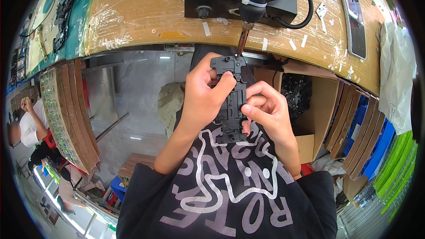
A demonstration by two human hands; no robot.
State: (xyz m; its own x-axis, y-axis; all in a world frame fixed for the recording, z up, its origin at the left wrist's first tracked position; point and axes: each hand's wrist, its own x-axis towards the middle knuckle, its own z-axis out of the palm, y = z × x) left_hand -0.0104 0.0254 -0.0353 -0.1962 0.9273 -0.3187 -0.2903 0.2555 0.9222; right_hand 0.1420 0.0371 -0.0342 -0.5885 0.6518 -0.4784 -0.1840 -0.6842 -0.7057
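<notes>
A long black plastic frame [230,126] with ribs and small holes is held upright over my lap, just below the table's front edge. My left hand [204,90] grips its upper left side, the thumb pressed on its face. With curled fingers, my right hand [271,113] holds the right edge, thumb and index finger bent close together there. A soldering iron [245,35] with a black handle and a brownish metal tube points down from above. Its thin tip meets or nearly meets the frame's top right corner; I cannot tell whether they touch.
On the table stands a black box [212,6] with a knob and coiled cables. A phone [354,20] lies to its right among paper scraps. An open carton [316,119] with small dark parts stands under the table. Stacked cardboard trays [66,115] and other people are at left.
</notes>
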